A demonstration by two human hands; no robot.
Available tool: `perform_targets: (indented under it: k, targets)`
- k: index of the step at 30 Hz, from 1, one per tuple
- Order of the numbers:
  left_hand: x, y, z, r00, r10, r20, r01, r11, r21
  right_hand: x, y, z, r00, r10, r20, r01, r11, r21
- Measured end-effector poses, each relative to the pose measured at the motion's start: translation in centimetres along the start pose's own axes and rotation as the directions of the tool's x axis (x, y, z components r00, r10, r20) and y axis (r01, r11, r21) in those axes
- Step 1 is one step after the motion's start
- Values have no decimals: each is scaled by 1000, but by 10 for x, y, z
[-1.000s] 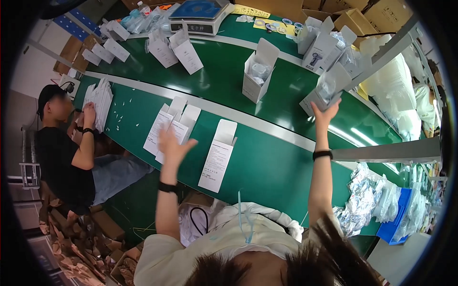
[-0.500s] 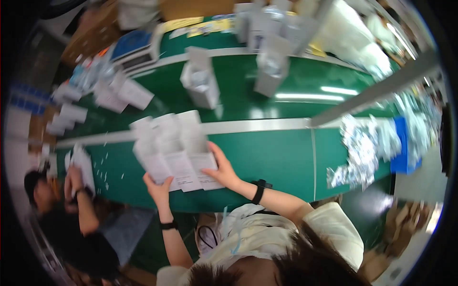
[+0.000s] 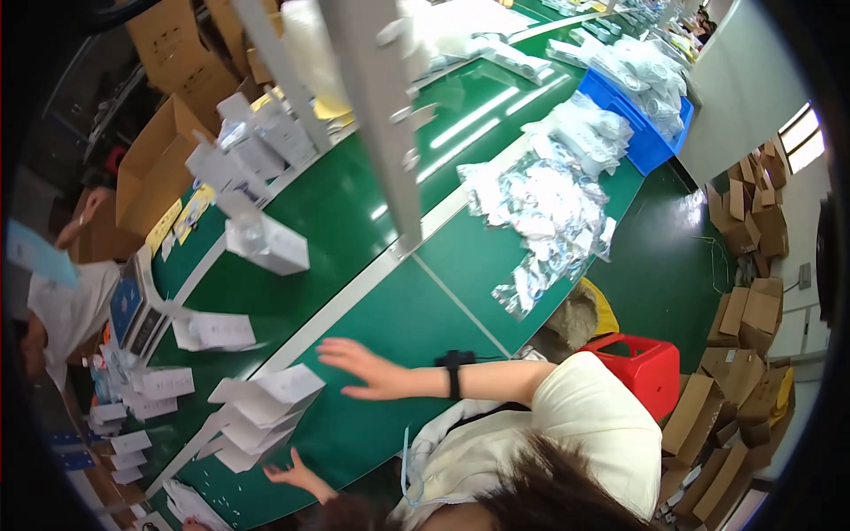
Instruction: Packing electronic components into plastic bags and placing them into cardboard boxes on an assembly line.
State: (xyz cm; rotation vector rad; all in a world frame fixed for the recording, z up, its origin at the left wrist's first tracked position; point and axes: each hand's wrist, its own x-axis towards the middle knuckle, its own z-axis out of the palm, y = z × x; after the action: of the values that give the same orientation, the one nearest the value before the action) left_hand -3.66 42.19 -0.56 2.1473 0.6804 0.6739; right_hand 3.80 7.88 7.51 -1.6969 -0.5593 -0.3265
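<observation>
Several white open-topped cartons [image 3: 274,403] stand in a row on the green table [image 3: 381,310], their flaps sticking out to the left. My right hand [image 3: 367,370] hovers just right of the cartons, fingers stretched out, holding nothing. Below them, nearer my body, my left hand [image 3: 299,475] has its fingers spread and is free of the boxes. Across the pale rail, two more open cartons stand apart: one white box [image 3: 221,330] and another box [image 3: 270,243] with clear plastic wrapping in its mouth.
A heap of silvery packets [image 3: 544,212] lies to the right, beside a blue bin [image 3: 651,142] of bagged parts. A grey post [image 3: 376,124] rises from the rail. A red stool [image 3: 633,372] stands by my right side. Other people are at the left.
Both hands have let go of the white cartons, which now stand on the table. My view has swung to the right, bringing in the silvery heap, red stool and stacked brown boxes.
</observation>
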Motion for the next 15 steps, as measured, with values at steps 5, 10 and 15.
perform_targets:
  k: [5,10,15]
  targets:
    - [-96,96,-17,967,224,-119,-205,966,155,-47,26,-286,695,-65,-717,-482,698,-530]
    - [-170,277,79,751,453,481,-423,889,-177,-103,47,-573,786,-95,-611,-600,-355,-717]
    - [-266,460,275,91,828,553,-481,523,-704,-127,67,-661,461,476,-749,-628,-422,-654]
